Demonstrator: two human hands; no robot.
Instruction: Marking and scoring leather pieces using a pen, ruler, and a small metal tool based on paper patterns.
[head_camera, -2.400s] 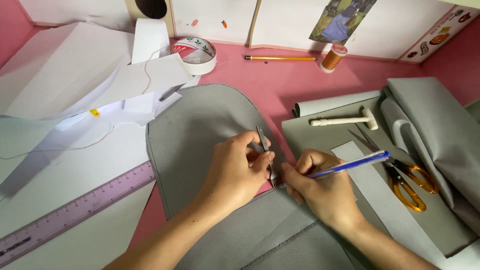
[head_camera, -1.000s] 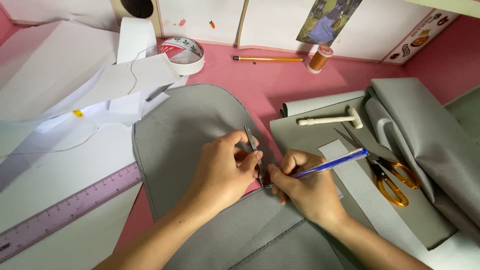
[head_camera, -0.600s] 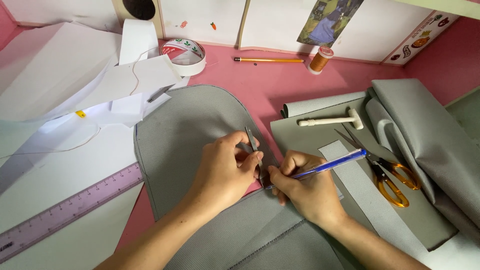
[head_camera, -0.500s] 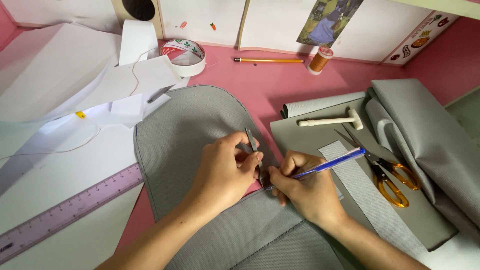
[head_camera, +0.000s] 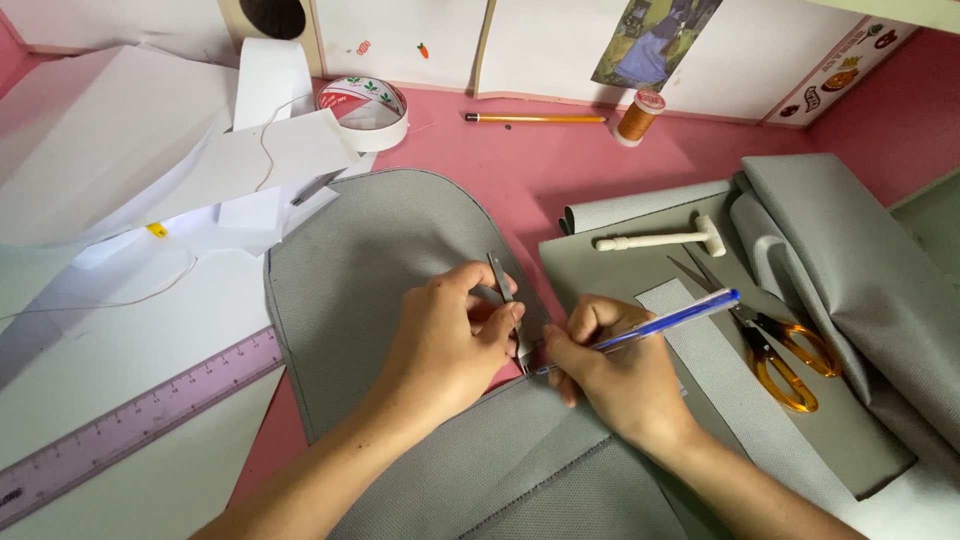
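A rounded grey fabric piece (head_camera: 370, 260) lies on the pink table (head_camera: 540, 170). My left hand (head_camera: 445, 345) presses a thin grey metal strip (head_camera: 500, 275) down on the fabric's right edge. My right hand (head_camera: 610, 370) holds a blue pen (head_camera: 665, 322) with its tip at the lower end of the strip, beside my left fingers. More grey fabric (head_camera: 500, 480) lies under both wrists.
Orange-handled scissors (head_camera: 780, 355) and a small white mallet (head_camera: 660, 240) rest on grey material at the right. A purple ruler (head_camera: 130, 430) lies on white paper at the left. A tape roll (head_camera: 372, 100), a pencil (head_camera: 535, 118) and a thread spool (head_camera: 640, 117) sit at the back.
My right hand has shifted slightly to the right and the pen has tilted a little; the left hand stays on the strip. The view has drifted a bit.
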